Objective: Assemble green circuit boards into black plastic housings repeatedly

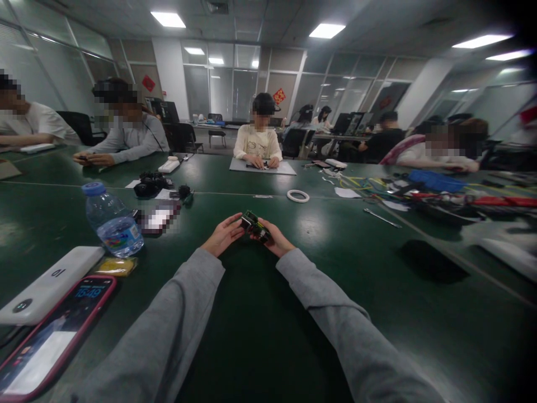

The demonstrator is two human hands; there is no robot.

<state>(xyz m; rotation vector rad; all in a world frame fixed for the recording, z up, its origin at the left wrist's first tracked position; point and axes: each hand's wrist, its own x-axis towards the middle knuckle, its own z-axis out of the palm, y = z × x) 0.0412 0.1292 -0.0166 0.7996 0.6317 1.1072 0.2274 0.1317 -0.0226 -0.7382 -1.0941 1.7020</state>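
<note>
A small green circuit board (254,224) with black parts on it is held in front of me, above the green table (260,302). My left hand (223,234) has its thumb and fingertips at the board's left end. Around the other end, the fingers of my right hand (274,238) are closed, hiding part of it. The board slants down to the right, and its finer details are too small to make out.
To the left stand a water bottle (113,221), a white power bank (52,285), a phone (59,336) and a yellow packet (117,266). A tape roll (298,196) lies ahead; tangled cables (403,190), a wrench (381,218) and a black pouch (434,262) lie right. Several people sit around.
</note>
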